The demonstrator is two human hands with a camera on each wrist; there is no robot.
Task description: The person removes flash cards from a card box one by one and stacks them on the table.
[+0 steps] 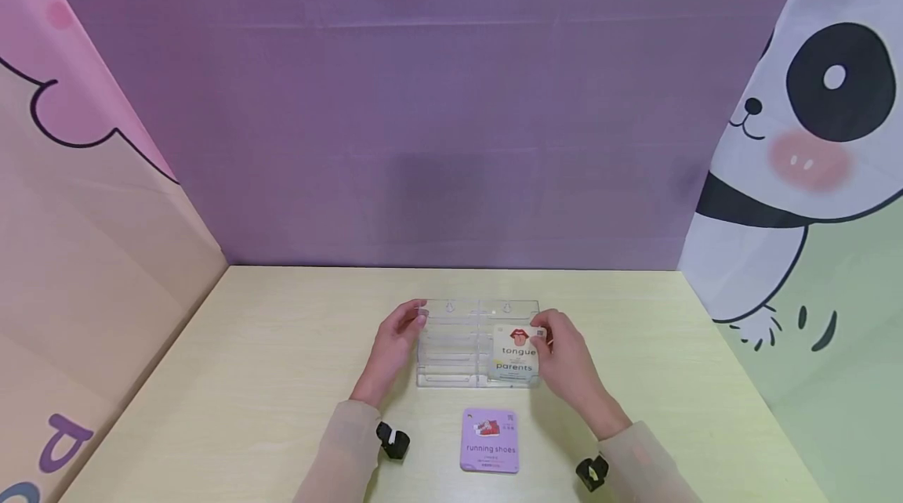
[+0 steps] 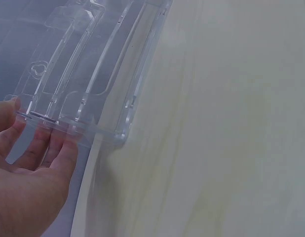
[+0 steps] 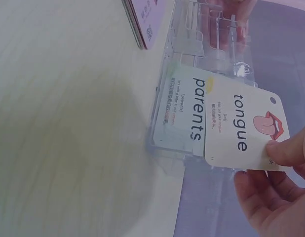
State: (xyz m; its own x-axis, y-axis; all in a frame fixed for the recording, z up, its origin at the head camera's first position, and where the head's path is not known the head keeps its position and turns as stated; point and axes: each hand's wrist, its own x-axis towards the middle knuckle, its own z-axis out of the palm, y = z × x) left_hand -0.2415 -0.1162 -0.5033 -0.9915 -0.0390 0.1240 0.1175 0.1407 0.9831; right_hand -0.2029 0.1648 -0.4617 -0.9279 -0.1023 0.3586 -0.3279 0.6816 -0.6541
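Note:
A clear plastic rack [image 1: 451, 350] with tiered pockets stands on the table between both hands. My left hand [image 1: 393, 348] grips the rack's left end; in the left wrist view the thumb and fingers [image 2: 61, 153] lie on either side of its edge. My right hand [image 1: 564, 354] pinches the upper right corner of a cream "tongue" flash card [image 3: 246, 128], with the thumb on its face. That card overlaps the upper part of a pale green "parents" card [image 3: 179, 111], which sits in the rack's lower right pocket.
A purple "running shoes" card [image 1: 490, 440] lies on the table in front of the rack; the right wrist view shows it tops a small stack. A purple cloth wall [image 1: 451, 135] rises behind the table [image 1: 282, 378], with printed panels at both sides.

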